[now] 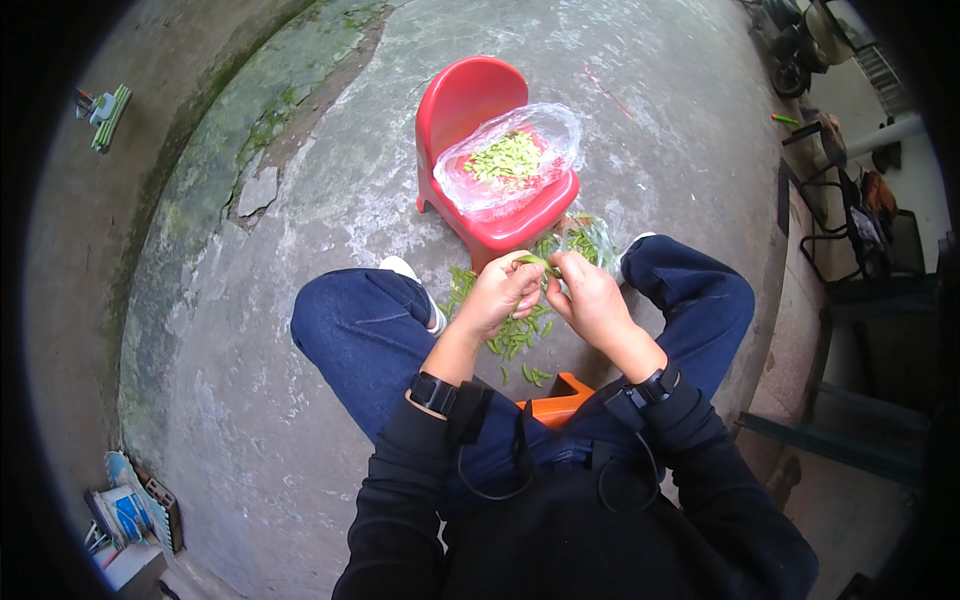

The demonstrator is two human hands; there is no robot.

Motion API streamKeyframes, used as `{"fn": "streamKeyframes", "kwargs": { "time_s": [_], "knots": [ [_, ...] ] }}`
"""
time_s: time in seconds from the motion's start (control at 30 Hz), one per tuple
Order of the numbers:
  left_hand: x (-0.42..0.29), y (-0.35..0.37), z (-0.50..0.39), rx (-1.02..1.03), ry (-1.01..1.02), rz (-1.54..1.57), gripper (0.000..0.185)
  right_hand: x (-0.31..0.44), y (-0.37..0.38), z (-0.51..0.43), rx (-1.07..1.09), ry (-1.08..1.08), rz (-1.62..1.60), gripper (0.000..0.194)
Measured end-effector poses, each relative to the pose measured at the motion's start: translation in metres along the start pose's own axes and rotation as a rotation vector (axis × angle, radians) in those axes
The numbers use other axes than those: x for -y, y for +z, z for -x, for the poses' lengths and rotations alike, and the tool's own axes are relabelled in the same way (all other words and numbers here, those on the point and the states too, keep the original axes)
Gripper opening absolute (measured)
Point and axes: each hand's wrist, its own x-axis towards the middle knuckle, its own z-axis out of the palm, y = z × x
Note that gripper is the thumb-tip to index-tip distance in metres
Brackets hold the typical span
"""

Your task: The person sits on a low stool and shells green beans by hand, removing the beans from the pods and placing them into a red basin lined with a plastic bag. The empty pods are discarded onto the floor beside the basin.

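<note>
A green bean pod (534,261) is pinched between my two hands, in front of a red plastic chair (480,82). My left hand (504,291) grips one end, and my right hand (589,300) has its thumb and fingers on the other. On the chair's seat lies a clear plastic bag (559,124), spread out with a heap of shelled light-green beans (510,156) on it. Below my hands, loose green pods (514,337) cover part of the floor. A second plastic bag (596,232) with pods stands at the foot of the chair, partly hidden by my right hand.
I sit on an orange stool (559,409), knees spread to both sides. The concrete floor (247,330) has a broken, mossy strip (270,142) at the left. A mop head (111,118) lies far left. Black-framed chairs (832,217) stand along the right side.
</note>
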Motion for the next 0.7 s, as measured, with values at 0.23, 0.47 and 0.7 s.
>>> {"fn": "streamKeyframes", "kwargs": {
  "time_s": [0.23, 0.47, 0.7],
  "knots": [
    [0.004, -0.003, -0.002, -0.071, 0.003, -0.088, 0.009, -0.005, 0.003, 0.004, 0.147, -0.060, 0.168, 0.012],
    [0.006, 0.002, 0.000, -0.082, -0.067, -0.484, 0.010, -0.011, -0.003, 0.014, 0.323, -0.039, -0.044, 0.017],
    [-0.001, 0.000, 0.004, 0.121, -0.178, -0.199, 0.013, -0.009, -0.018, 0.016, 0.530, 0.509, -0.790, 0.027]
  ]
}}
